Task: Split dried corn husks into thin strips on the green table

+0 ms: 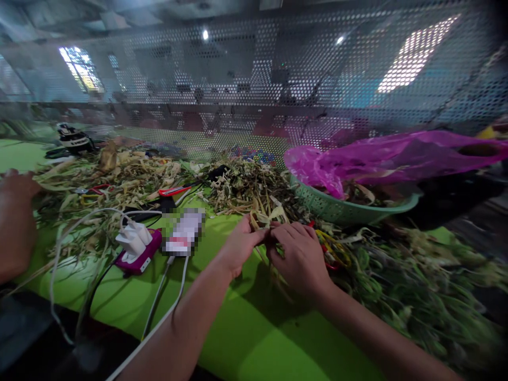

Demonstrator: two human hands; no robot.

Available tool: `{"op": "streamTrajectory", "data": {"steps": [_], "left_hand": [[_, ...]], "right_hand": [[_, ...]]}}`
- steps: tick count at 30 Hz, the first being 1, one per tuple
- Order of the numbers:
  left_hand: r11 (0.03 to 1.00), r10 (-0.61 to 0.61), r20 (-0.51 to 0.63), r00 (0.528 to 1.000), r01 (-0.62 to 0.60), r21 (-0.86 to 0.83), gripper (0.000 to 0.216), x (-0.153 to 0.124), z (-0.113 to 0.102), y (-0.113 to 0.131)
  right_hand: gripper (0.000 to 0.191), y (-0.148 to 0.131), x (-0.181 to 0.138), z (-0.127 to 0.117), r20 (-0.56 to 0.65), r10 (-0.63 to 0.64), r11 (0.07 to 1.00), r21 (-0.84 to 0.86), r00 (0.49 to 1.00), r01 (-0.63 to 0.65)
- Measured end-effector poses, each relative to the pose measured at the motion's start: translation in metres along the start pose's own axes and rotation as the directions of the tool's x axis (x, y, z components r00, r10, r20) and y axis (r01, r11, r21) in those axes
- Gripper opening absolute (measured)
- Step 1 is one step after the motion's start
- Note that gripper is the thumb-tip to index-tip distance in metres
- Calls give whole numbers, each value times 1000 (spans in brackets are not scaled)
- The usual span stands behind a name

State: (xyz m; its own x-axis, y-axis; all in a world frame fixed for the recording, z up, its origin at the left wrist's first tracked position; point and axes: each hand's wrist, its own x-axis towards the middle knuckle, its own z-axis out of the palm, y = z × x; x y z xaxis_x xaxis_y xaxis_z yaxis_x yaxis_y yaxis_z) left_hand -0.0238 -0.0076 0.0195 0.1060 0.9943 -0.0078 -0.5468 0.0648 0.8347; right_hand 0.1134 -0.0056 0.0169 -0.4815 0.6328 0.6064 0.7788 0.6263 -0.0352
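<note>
Both hands meet over the green table (234, 338), holding dried plant stems with pale leaves (273, 214). My left hand (240, 246) pinches the stems between thumb and fingers. My right hand (299, 254) is closed around the same stems, knuckles up, its fingertips partly hidden. Stem ends hang below the hands. Just beyond lies a heap of dried, shredded plant matter (246, 182). Right of my right hand are yellow and red cords or handles (333, 248), too cluttered to tell.
A green basket (353, 211) with a purple plastic bag (389, 159) stands right, near green plants (420, 291). At left are a power strip with chargers (137, 251), a phone (184, 233), cables, a red cutter (174, 190) and another person's arm (16, 222). Perforated metal panel (238, 79) behind.
</note>
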Motion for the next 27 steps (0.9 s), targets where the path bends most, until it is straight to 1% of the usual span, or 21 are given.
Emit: {"op": "streamTrajectory", "data": {"steps": [2, 6, 8, 10, 14, 18, 20, 21, 23, 24, 25, 27], "left_hand": [[1000, 10, 1, 1000, -10, 20, 27, 1, 0, 0], [996, 33, -36, 999, -30, 90, 22, 3, -5, -2], [991, 57, -52, 997, -51, 125, 22, 5, -9, -2], [990, 68, -61, 996, -59, 130, 22, 6, -11, -1], [992, 60, -110, 992, -47, 113, 31, 7, -13, 4], [987, 63, -102, 993, -47, 153, 33, 7, -14, 8], [990, 51, -84, 995, -39, 138, 33, 6, -14, 8], [992, 40, -72, 997, -30, 123, 33, 6, -14, 9], [996, 14, -52, 999, -9, 93, 32, 4, -13, 9], [997, -3, -50, 999, 7, 82, 31, 3, -12, 9], [997, -21, -52, 998, 25, 75, 31, 3, -11, 9], [996, -65, -64, 996, 69, 60, 31, 1, -10, 8]], "right_hand": [[5, -1, -1, -3, 7, -13, 1000, -9, 1000, 13], [5, -8, -5, -9, 31, -68, 997, -41, 997, 69], [4, -12, -7, -11, 54, -93, 995, -31, 994, 94], [3, -16, -9, -10, 90, -125, 992, 8, 988, 125], [4, -26, -14, -8, 153, -207, 974, 124, 966, 189], [7, -30, -12, -18, 166, -240, 946, 260, 956, 193], [9, -24, -7, -27, 146, -195, 926, 354, 970, 133], [8, -19, -4, -31, 123, -138, 915, 396, 983, 79], [6, -6, 1, -33, 54, 45, 891, 450, 998, -64], [7, 1, 2, -31, 35, 144, 871, 470, 989, -144], [9, 8, 3, -28, 41, 231, 840, 496, 972, -221], [14, 19, 4, -17, 143, 336, 730, 585, 931, -353]]}}
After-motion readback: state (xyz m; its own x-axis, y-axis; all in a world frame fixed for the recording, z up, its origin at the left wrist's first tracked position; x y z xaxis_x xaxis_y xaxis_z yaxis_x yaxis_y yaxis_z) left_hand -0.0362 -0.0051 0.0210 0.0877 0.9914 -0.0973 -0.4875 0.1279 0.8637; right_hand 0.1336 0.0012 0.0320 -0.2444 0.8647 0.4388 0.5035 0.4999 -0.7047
